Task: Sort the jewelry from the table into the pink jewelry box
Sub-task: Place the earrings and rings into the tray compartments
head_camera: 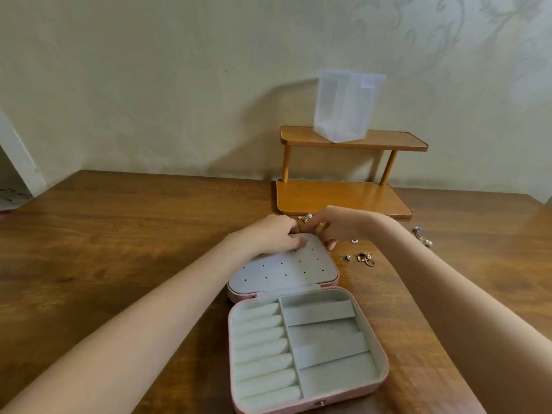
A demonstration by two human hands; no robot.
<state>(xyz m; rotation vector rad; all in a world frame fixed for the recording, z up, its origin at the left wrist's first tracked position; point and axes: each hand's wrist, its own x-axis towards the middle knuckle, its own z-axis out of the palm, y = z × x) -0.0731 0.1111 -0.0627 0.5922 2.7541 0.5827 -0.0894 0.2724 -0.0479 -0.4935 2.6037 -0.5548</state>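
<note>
Head view shows the pink jewelry box [307, 339] lying open near the desk's [119, 234] front edge, its perforated lid panel [286, 267] toward the far edge. Both hands meet at that panel's far rim: the left hand [274, 234] presses curled fingers onto it, and the right hand [331, 225] seems to pinch something small, though I cannot tell what. Loose jewelry [366, 258] lies just right of the lid, nearer the right hand.
</note>
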